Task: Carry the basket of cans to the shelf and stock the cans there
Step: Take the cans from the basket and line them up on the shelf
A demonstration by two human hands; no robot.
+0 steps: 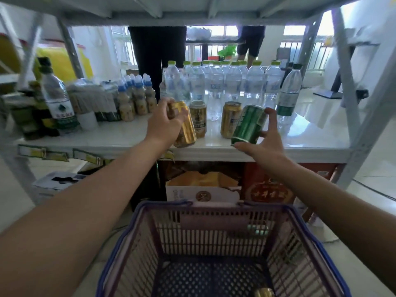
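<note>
My left hand (166,123) grips a gold can (186,129), tilted, just above the front of the white shelf (111,140). My right hand (264,137) holds a green can (248,124), also tilted, over the shelf edge. Between them two gold cans stand upright on the shelf, one at the left (198,117) and one at the right (229,118). The purple basket (216,249) sits on the floor below me, with one gold can top (264,293) showing at its near edge.
Rows of water bottles (231,82) fill the back of the shelf, with small milky drink bottles (137,97) and a large bottle (59,99) at the left. Cartons (203,189) sit on the level underneath. Metal uprights (364,125) frame the shelf; people stand behind it.
</note>
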